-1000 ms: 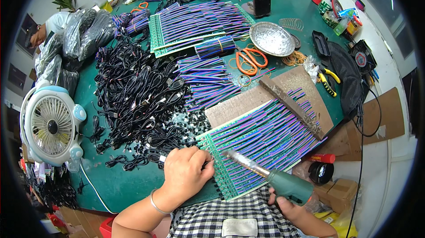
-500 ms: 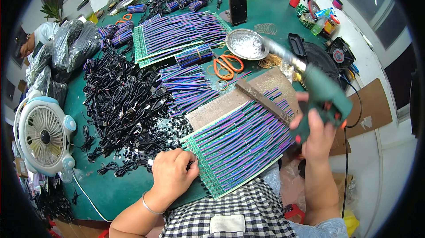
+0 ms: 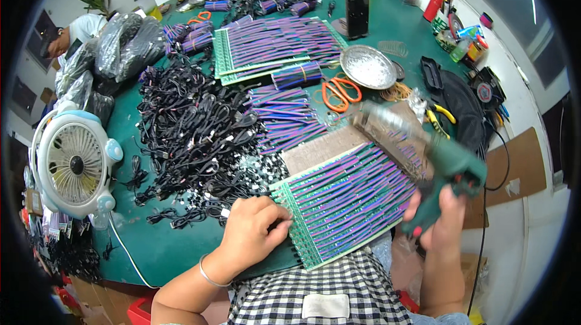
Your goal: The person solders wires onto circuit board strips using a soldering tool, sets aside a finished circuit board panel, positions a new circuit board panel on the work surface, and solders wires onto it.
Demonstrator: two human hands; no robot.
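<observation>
My right hand [image 3: 445, 216] grips the handle of a green heat gun [image 3: 457, 161]. Its metal nozzle, smeared by motion, points left over a dark flat bar [image 3: 390, 146]. That bar lies across the far right part of a green circuit board panel [image 3: 298, 228] covered in rows of purple-blue tubing-like strips [image 3: 351, 198]. At the panel's left edge my left hand [image 3: 257, 228] is closed, thumb against curled fingers; what it pinches is hidden. Under the panel's far side shows a brown-grey board [image 3: 327, 146].
Left of the panel spreads a heap of black cables [image 3: 193, 137]. Beyond lie loose strips [image 3: 284, 119], orange scissors [image 3: 342, 94], a metal dish [image 3: 368, 66], more loaded panels [image 3: 272, 46] and an upright phone [image 3: 357, 9]. A fan [image 3: 75, 164] stands left; another person [image 3: 82, 31] sits beyond.
The heat gun's nozzle has swung down from beside the metal dish to over the dark bar. My left hand stays by the panel's left edge. The whole view has shifted slightly.
</observation>
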